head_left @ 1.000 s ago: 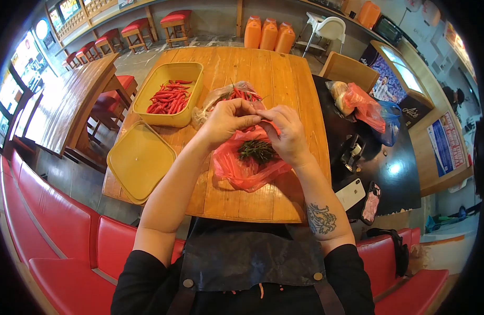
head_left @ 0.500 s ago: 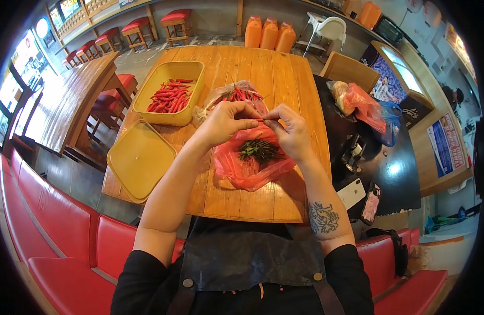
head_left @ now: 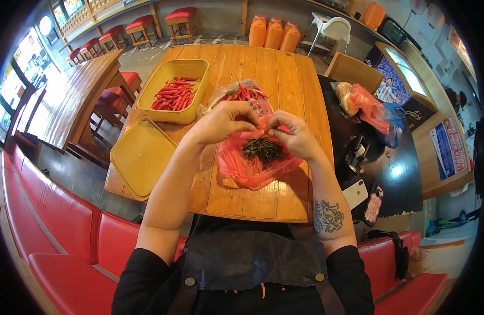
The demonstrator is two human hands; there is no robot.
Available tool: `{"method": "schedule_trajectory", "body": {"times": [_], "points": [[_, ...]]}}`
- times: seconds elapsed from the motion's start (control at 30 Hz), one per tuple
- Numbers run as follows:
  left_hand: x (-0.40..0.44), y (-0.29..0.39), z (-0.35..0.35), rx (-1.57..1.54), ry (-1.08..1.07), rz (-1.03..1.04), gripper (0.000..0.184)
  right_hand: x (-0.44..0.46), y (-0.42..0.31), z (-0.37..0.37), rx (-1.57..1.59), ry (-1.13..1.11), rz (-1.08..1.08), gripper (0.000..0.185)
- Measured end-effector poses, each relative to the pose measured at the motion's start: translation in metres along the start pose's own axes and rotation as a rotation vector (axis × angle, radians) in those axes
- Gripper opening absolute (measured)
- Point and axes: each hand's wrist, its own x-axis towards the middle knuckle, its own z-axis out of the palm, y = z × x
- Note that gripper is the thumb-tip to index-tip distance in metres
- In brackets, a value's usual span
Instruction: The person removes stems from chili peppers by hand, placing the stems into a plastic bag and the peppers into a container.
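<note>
My left hand (head_left: 226,123) is closed in a pinch above the middle of the table. A bit of red chili seems to show at its fingertips, mostly hidden against the red bag. Just to its right, my right hand (head_left: 295,137) also pinches, its fingertips over the bag; whatever they hold is too small to name. Beneath both hands lies an open red plastic bag (head_left: 242,172) with a heap of green chili stems (head_left: 264,150) in it. Behind them, a clear plastic bag (head_left: 215,96) holds more red chilies (head_left: 244,94).
A yellow tub (head_left: 193,113) of loose red chilies (head_left: 173,95) stands at the table's back left, its lid (head_left: 142,160) lying nearer me. On the black table at right are a white phone (head_left: 355,194), a patterned phone case (head_left: 373,205) and filled plastic bags (head_left: 369,107).
My hands have drawn slightly apart, and my right hand has dropped a little toward the stems. The whole view has shifted slightly.
</note>
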Motion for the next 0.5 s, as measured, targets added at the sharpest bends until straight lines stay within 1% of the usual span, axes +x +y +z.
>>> {"method": "schedule_trajectory", "body": {"times": [0.07,0.1,0.13,0.17,0.2,0.27,0.3,0.37,0.4,0.47,0.5], "points": [[-0.006,0.008,-0.011,0.086,0.217,-0.081,0.011,0.0,-0.004,0.0,-0.029,-0.013,0.005,0.009],[-0.009,0.004,-0.02,0.165,0.355,-0.076,0.013,0.0,-0.005,0.0,-0.059,-0.021,0.012,0.009],[-0.011,0.0,-0.031,0.337,0.515,-0.144,0.016,0.0,-0.003,0.002,-0.058,-0.021,0.011,0.009],[-0.015,-0.004,-0.046,0.524,0.579,-0.062,0.019,0.0,0.001,0.003,-0.177,-0.02,-0.086,0.01],[-0.02,-0.013,-0.06,0.524,0.579,-0.062,0.019,0.0,0.003,0.004,-0.296,-0.019,-0.184,0.011],[-0.028,-0.037,-0.077,0.828,0.795,-0.137,0.02,-0.001,0.001,0.007,-0.351,-0.04,-0.2,0.012],[-0.029,-0.043,-0.078,0.831,0.797,-0.138,0.02,-0.001,0.0,0.008,-0.405,-0.062,-0.214,0.012],[-0.03,-0.056,-0.078,1.232,1.015,-0.189,0.025,-0.001,0.002,0.009,-0.429,-0.081,-0.192,0.012],[-0.028,-0.049,-0.075,1.232,1.015,-0.188,0.025,-0.001,0.002,0.009,-0.455,-0.099,-0.168,0.011],[-0.015,-0.026,-0.06,1.052,0.995,-0.008,0.025,-0.001,-0.003,0.009,-0.457,-0.105,-0.149,0.011],[-0.006,-0.027,-0.053,0.942,0.862,0.021,0.024,-0.001,-0.005,0.009,-0.459,-0.113,-0.13,0.011]]}}
